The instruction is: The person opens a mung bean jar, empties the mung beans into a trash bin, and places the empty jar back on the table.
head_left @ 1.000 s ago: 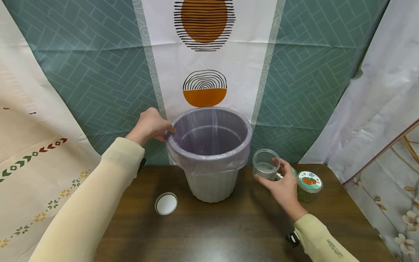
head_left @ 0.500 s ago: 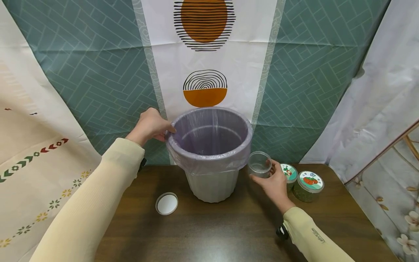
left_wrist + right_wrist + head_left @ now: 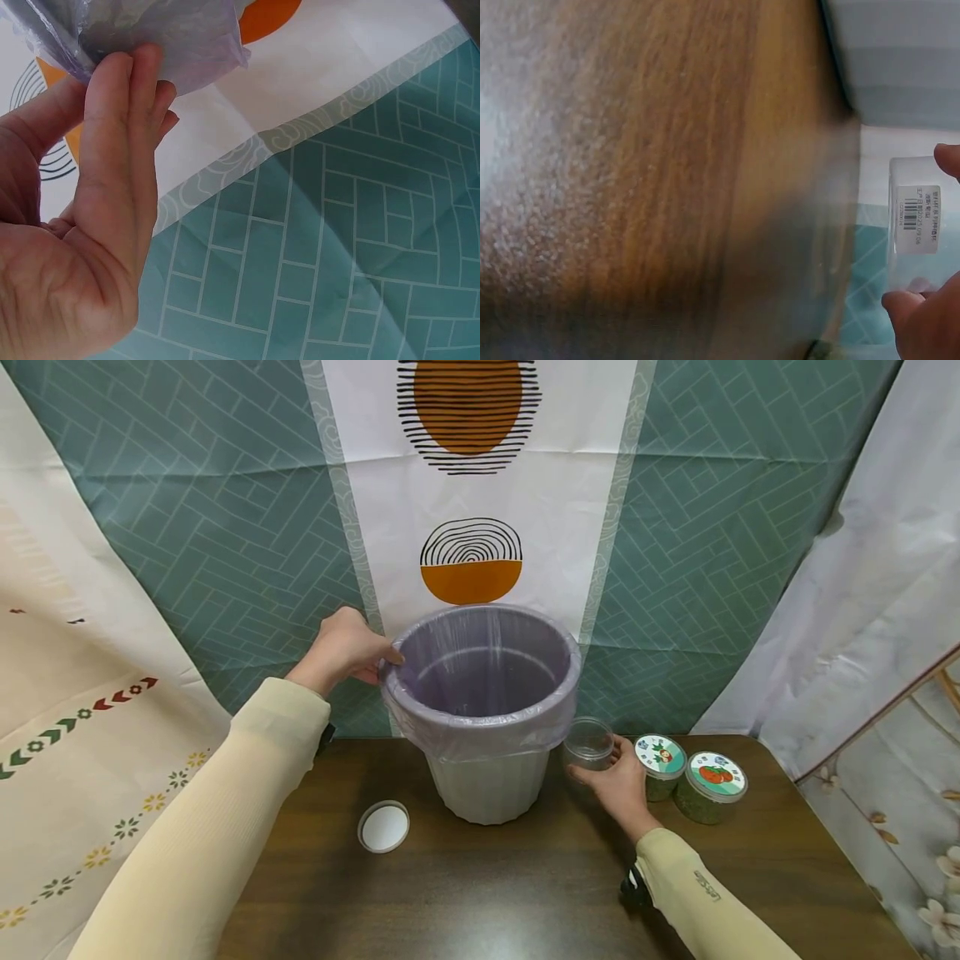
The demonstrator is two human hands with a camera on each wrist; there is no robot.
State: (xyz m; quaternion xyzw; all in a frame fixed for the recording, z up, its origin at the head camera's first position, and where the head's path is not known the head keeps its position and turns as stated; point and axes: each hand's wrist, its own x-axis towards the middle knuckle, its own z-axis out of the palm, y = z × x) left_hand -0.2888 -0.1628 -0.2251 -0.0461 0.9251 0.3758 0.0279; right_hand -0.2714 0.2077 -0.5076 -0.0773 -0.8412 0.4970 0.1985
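A white bin (image 3: 486, 785) lined with a pale purple bag (image 3: 480, 739) stands at the back of the dark table. My left hand (image 3: 345, 647) pinches the lined rim on its left side, thumb inside; the left wrist view shows the fingers against the crinkled liner (image 3: 172, 52). To the right of the bin my right hand (image 3: 617, 783) grips a clear, lidless plastic tub (image 3: 587, 741) by its sides, close over the table. In the right wrist view a white barcode label (image 3: 918, 220) shows on the clear tub (image 3: 901, 262). No contents show inside it.
Two tubs with printed lids, one with a figure (image 3: 661, 755) and one with red fruit (image 3: 717, 774), stand right of my right hand. A round white lid (image 3: 383, 827) lies on the table (image 3: 450, 893) left of the bin. Patterned cloth hangs behind.
My right hand has moved left and slightly down with the clear tub, bringing it beside the bin and uncovering the second lidded tub. The left hand has stayed on the rim.
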